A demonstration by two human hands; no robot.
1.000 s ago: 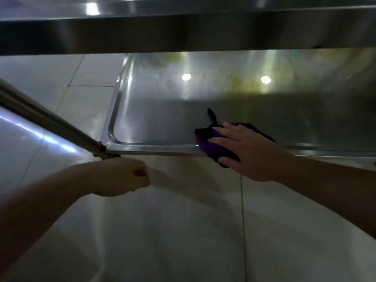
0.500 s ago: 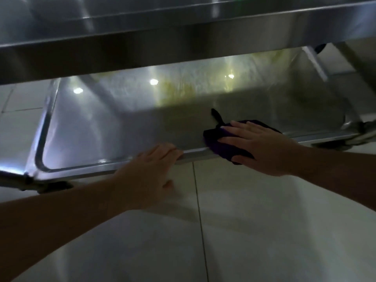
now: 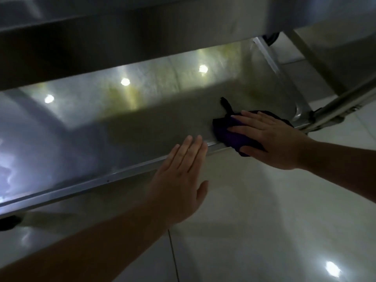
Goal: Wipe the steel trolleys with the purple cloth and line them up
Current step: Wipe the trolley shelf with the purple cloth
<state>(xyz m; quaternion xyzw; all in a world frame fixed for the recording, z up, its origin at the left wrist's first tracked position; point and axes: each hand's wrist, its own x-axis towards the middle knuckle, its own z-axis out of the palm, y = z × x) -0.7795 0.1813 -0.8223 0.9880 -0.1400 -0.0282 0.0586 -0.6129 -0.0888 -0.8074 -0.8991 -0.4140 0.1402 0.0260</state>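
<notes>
Now flat and open on the front lip of the trolley's lower shelf (image 3: 142,127), left hand (image 3: 179,180), no longer fisted down near the corner post as a second ago, fingers straight across the rim and gripping nothing. Over at the shelf's right end close to the corner leg (image 3: 335,107), right hand (image 3: 272,137) pressing the purple cloth (image 3: 234,137) with spread fingers, farther along the edge than before. Judging by that: front edge nearly wiped, yellowish smears deeper on the shelf still to do, lining up not yet begun.
</notes>
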